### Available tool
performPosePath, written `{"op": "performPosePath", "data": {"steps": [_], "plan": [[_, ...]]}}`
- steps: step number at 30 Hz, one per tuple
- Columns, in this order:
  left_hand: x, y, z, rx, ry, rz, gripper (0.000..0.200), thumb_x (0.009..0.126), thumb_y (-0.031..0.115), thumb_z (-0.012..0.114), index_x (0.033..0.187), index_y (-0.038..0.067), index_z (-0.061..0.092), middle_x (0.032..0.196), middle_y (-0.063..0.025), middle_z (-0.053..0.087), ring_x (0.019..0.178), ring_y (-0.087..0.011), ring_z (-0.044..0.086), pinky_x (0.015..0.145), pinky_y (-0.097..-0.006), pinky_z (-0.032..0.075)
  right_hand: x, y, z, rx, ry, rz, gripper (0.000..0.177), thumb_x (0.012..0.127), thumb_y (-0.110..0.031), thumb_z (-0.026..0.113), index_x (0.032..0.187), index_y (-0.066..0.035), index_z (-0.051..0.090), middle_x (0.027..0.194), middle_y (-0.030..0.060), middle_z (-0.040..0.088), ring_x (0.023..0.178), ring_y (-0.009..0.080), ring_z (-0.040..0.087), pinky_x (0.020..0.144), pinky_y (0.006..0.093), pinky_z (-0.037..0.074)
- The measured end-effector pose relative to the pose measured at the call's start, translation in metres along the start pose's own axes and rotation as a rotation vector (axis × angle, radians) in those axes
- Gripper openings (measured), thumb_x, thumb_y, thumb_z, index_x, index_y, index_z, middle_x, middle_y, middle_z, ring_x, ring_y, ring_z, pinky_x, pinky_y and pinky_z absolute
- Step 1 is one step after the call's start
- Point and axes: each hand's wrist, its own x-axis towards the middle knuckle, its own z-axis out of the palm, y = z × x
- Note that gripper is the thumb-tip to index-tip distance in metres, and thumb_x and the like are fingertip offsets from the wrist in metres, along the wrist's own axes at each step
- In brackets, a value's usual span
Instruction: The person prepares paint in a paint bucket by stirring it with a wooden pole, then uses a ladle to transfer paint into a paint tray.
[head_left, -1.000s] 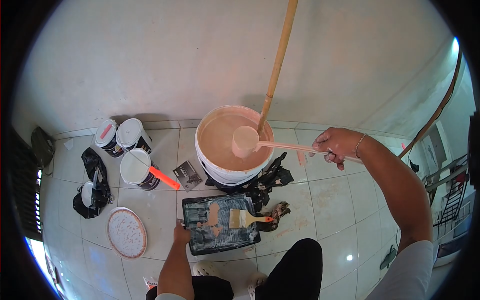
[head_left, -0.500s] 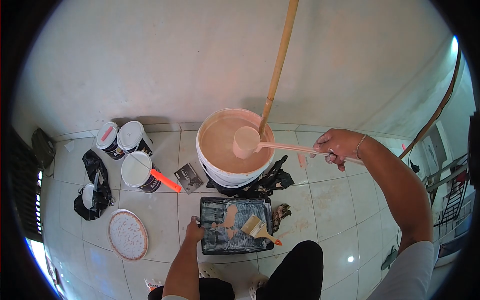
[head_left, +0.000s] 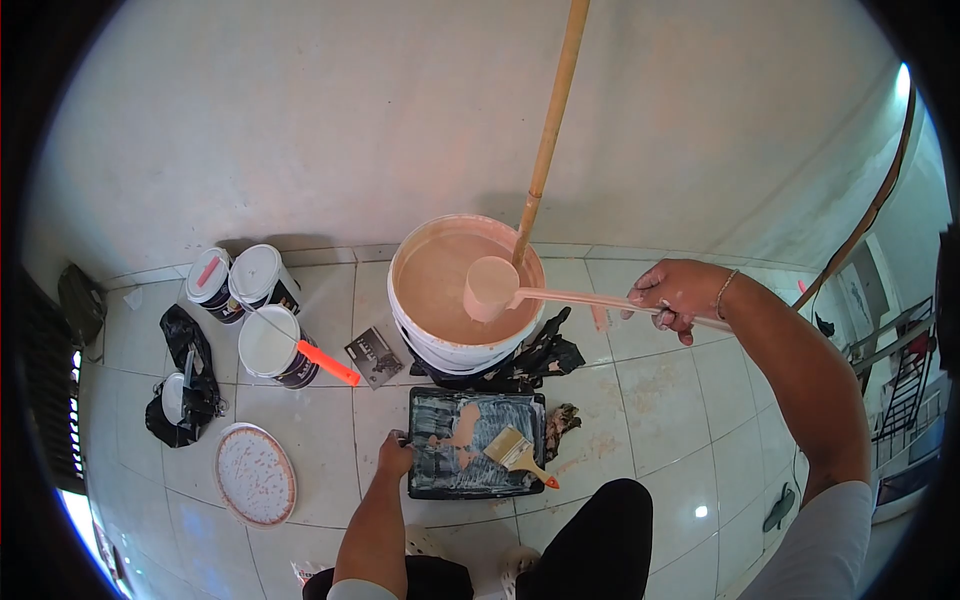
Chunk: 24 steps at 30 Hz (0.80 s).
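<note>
My right hand (head_left: 678, 300) is closed around the long handle of a paint-coated dipper (head_left: 491, 290). The dipper's cup is at the surface of the peach paint in a large white bucket (head_left: 400, 318); whether it is full cannot be seen. My left hand (head_left: 395, 455) grips the left edge of a black paint tray (head_left: 475, 487), fingers partly hidden by the rim. White and peach paint smears the tray, and a flat paintbrush (head_left: 518, 455) with a wooden handle lies across its right side. A bamboo pole (head_left: 548, 140) stands in the bucket, leaning up against the wall.
Several smaller paint pails (head_left: 268, 340) stand at the left, an orange-handled roller (head_left: 328, 362) resting on one. Nearby are a paint-spotted lid (head_left: 255, 475), a black plastic bag (head_left: 187, 330) and a printed card (head_left: 374, 357). A crumpled rag (head_left: 563, 428) touches the tray's right side.
The tray has shifted slightly toward the bucket, with my left hand on its edge. The dipper and right hand hold nearly the same place. The view has moved a little.
</note>
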Motion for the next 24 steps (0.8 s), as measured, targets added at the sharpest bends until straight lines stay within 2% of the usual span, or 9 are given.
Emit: {"op": "performPosePath", "data": {"steps": [6,9,11,12,14,17,18,20,24], "plan": [[0.015,-0.023,0.008,-0.219,-0.067,0.008,0.040,0.076,-0.001,0.051,0.116,0.000,0.056,0.106,-0.0190,0.067,0.102,-0.0297,0.064,0.089,-0.0351,0.047,0.003,0.003,0.000,0.051,-0.018,0.002,0.028,0.093,-0.023,0.054,0.107,0.000,0.060,0.059,0.0022,0.043,0.045,0.0105,0.040,0.043,0.0326,0.047],[0.025,-0.033,0.007,-0.199,0.036,-0.017,0.038,0.081,0.000,0.053,0.119,0.001,0.057,0.106,-0.0166,0.065,0.094,-0.0247,0.063,0.080,-0.0337,0.049,-0.001,-0.001,0.003,0.049,-0.042,-0.015,0.029,0.093,-0.022,0.054,0.111,0.000,0.058,0.059,0.0019,0.043,0.045,0.0103,0.039,0.043,0.0325,0.047],[0.029,-0.025,-0.003,-0.308,0.032,-0.227,0.038,0.084,0.003,0.052,0.122,0.003,0.055,0.103,-0.0139,0.065,0.088,-0.0215,0.063,0.071,-0.0348,0.049,-0.006,-0.004,0.007,0.057,0.032,0.008,0.024,0.096,-0.020,0.051,0.105,-0.001,0.061,0.056,-0.0008,0.040,0.041,0.0071,0.034,0.043,0.0315,0.045],[0.026,-0.018,-0.010,-0.309,0.033,-0.230,0.038,0.084,0.003,0.052,0.122,0.003,0.055,0.103,-0.0139,0.065,0.088,-0.0215,0.063,0.071,-0.0348,0.049,-0.009,-0.006,0.007,0.055,0.030,0.008,0.024,0.096,-0.020,0.051,0.105,-0.001,0.061,0.056,-0.0008,0.040,0.041,0.0071,0.034,0.043,0.0315,0.045],[0.015,-0.001,-0.025,-0.595,0.013,-0.326,0.037,0.083,0.008,0.055,0.120,0.005,0.055,0.097,-0.0118,0.066,0.076,-0.0196,0.062,0.061,-0.0343,0.048,-0.017,-0.006,0.005,0.057,0.006,0.003,0.024,0.096,-0.020,0.051,0.107,0.000,0.060,0.056,-0.0013,0.038,0.043,0.0074,0.035,0.043,0.0310,0.044],[0.015,-0.005,-0.037,-0.602,0.022,-0.323,0.039,0.084,0.010,0.055,0.122,0.005,0.053,0.094,-0.0096,0.065,0.072,-0.0156,0.061,0.056,-0.0310,0.045,-0.035,-0.001,0.000,0.033,0.030,0.005,0.025,0.096,-0.020,0.050,0.106,0.001,0.061,0.055,-0.0018,0.037,0.044,0.0075,0.035,0.042,0.0301,0.044],[0.015,-0.007,-0.040,-0.602,0.020,-0.327,0.039,0.084,0.010,0.055,0.122,0.005,0.053,0.094,-0.0096,0.065,0.072,-0.0156,0.061,0.056,-0.0310,0.045,-0.043,-0.002,0.001,0.032,0.028,0.008,0.025,0.096,-0.020,0.050,0.106,0.001,0.061,0.055,-0.0018,0.037,0.044,0.0075,0.035,0.042,0.0301,0.044],[0.012,-0.011,-0.046,-0.579,0.000,-0.348,0.041,0.087,0.012,0.052,0.128,0.006,0.049,0.104,-0.0108,0.063,0.079,-0.0198,0.061,0.066,-0.0339,0.048,-0.063,-0.003,0.004,0.037,0.064,0.005,0.027,0.096,-0.020,0.050,0.106,0.002,0.062,0.055,-0.0024,0.035,0.045,0.0080,0.035,0.042,0.0292,0.043],[0.012,-0.026,-0.046,-0.616,0.016,-0.393,0.042,0.085,0.013,0.054,0.126,0.003,0.050,0.100,-0.0103,0.064,0.079,-0.0192,0.061,0.064,-0.0352,0.047,-0.093,0.001,0.010,-0.036,0.099,0.033,0.028,0.097,-0.019,0.050,0.106,0.005,0.061,0.058,-0.0012,0.038,0.046,0.0090,0.039,0.040,0.0281,0.044]]}}
